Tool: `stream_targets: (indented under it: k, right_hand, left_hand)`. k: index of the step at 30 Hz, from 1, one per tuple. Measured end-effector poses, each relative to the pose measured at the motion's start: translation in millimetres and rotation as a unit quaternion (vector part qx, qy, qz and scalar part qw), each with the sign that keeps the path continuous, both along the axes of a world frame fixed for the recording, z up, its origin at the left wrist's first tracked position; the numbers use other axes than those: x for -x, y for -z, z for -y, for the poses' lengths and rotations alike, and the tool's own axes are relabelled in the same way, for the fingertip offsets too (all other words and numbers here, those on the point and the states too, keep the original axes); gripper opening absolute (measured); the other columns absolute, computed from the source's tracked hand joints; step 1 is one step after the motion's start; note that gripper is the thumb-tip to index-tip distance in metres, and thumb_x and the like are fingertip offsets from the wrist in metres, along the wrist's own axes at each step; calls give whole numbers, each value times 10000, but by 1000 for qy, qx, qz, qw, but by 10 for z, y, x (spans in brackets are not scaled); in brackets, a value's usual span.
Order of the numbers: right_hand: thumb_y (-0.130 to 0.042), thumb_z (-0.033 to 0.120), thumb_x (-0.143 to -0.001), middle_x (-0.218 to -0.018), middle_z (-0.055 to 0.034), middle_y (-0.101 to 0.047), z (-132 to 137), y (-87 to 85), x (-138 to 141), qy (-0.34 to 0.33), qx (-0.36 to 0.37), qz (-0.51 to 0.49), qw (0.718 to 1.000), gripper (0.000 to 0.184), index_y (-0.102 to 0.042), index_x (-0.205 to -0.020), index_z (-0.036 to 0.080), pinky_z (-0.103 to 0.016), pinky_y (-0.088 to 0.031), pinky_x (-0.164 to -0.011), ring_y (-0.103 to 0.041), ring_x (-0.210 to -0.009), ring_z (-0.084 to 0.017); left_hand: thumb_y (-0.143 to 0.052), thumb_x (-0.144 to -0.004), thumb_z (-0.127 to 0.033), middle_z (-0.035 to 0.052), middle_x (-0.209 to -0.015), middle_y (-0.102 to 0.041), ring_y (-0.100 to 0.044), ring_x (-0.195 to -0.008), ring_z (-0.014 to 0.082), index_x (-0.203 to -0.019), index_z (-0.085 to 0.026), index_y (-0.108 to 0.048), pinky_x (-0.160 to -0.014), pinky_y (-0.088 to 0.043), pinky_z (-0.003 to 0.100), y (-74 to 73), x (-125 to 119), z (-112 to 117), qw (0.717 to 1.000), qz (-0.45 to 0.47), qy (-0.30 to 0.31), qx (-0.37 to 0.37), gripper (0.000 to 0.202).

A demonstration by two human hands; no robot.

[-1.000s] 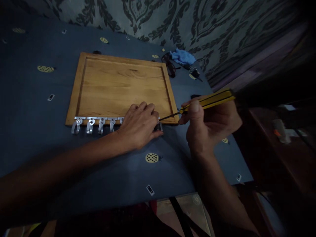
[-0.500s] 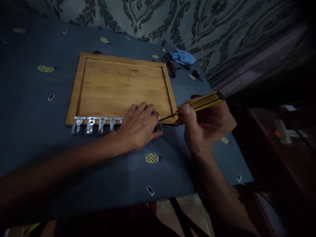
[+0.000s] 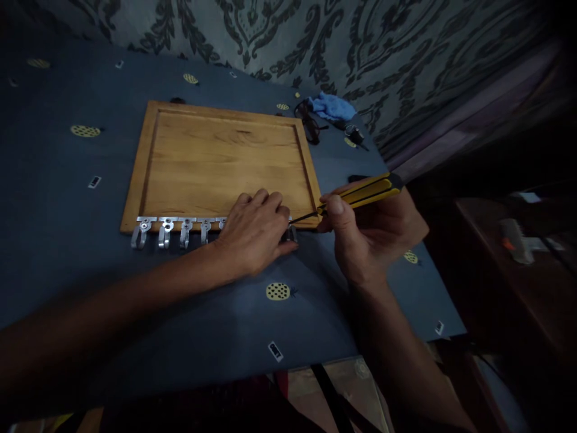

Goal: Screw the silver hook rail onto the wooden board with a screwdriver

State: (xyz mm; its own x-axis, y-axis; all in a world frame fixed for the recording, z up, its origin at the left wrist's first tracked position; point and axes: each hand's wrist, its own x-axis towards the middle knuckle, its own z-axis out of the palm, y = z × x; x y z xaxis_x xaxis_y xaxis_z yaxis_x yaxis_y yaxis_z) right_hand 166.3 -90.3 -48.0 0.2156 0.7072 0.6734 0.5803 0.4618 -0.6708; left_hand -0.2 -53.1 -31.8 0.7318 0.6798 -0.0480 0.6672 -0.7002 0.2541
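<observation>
A framed wooden board [image 3: 225, 162] lies flat, with a row of silver metal hooks [image 3: 186, 233] along its near edge. My left hand [image 3: 255, 234] rests over the right part of that edge, fingers bent and thumb against the rightmost metal hook [image 3: 292, 233]; it covers some of the row. In my right hand [image 3: 374, 234] is a yellow-and-black screwdriver [image 3: 360, 193], its handle gripped and slanted up to the right. The thin shaft points left at the rightmost hook, beside my left fingertips. Whether its tip sits in a screw is too small to tell.
The table's blue cloth [image 3: 180, 337] has pineapple prints. Behind the board's right corner are glasses [image 3: 312, 123], a blue cloth [image 3: 332, 107] and keys [image 3: 354, 133]. A patterned wall [image 3: 279, 36] borders the far side. A dark reddish surface [image 3: 491, 264] stands off to the right.
The screwdriver handle has shifted slightly left and down, and my right hand has moved a little with it. My left hand stays on the board's edge. The view has tilted slightly.
</observation>
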Motion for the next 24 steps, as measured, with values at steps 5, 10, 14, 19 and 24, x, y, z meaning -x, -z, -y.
stream_targets:
  k: [5, 10, 14, 19, 24]
  right_hand:
    - [-791, 385, -880, -728, 49, -657, -25, -19, 26, -32, 1, -39, 999, 135, -715, -840, 280, -242, -515, -434, -570, -488, -100]
    - [-804, 428, -867, -731, 42, -671, -54, -70, 14, -65, 24, -68, 995, 173, -743, -849, 267, -228, -499, -411, -599, -490, -99]
    - [-791, 501, -867, -725, 42, -697, -63, -110, -28, -98, 67, -71, 990, 244, -781, -929, 265, -242, -528, -431, -572, -456, -92]
    - [-823, 454, -849, -879, 5, -795, -35, -160, -50, -111, 110, -95, 983, 217, -810, -942, 258, -251, -560, -471, -613, -501, -94]
    - [-853, 441, -822, -806, 22, -773, -32, -132, 1, -88, 92, -108, 986, 198, -781, -846, 258, -242, -517, -415, -594, -470, -91]
  left_hand:
    - [-615, -994, -503, 161, -1228, -627, -532, -1231, 347, -1227, -100, -673, -990, -423, 436, -16, -3, -4, 1000, -4, -1, 5, 468]
    - [-619, -990, -511, 159, -1237, -629, -528, -1227, 343, -1220, -108, -676, -988, -430, 436, -8, 4, -5, 1000, 2, 0, 0, 467]
    - [-630, -987, -502, 160, -1232, -633, -534, -1223, 343, -1204, -105, -683, -990, -437, 441, -3, 3, -9, 1000, 2, 1, -1, 456]
    - [-629, -989, -505, 155, -1223, -636, -536, -1229, 342, -1195, -109, -686, -994, -441, 445, -4, 0, -15, 1000, 1, 0, 0, 450]
    - [-651, -978, -500, 147, -1201, -647, -546, -1215, 334, -1178, -118, -693, -987, -447, 436, 16, 0, -14, 1000, 10, 0, -11, 434]
